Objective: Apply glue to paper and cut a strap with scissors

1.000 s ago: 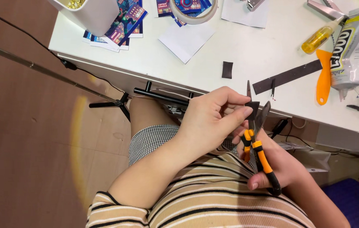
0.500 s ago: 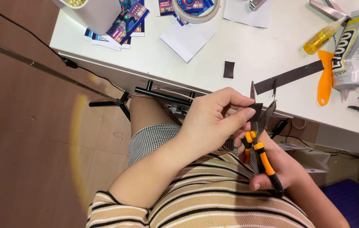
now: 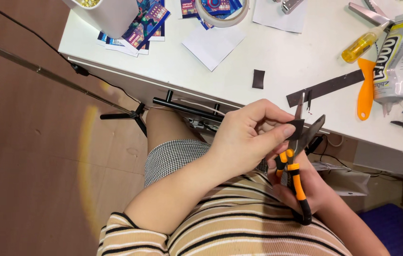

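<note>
My left hand pinches a small dark rectangular piece between thumb and fingers, in front of my lap just below the desk edge. My right hand grips orange-and-black handled scissors, whose blades are spread apart around that piece. A second small dark piece and a long dark strip lie on the white desk above my hands.
On the desk lie an orange-handled tool, a small yellow bottle, a large grey glue tube, a tape roll, white paper, colourful cards and a white container. A tripod leg stands on the brown floor.
The scissor blades have spread wider around the dark piece, and both hands have shifted slightly with it.
</note>
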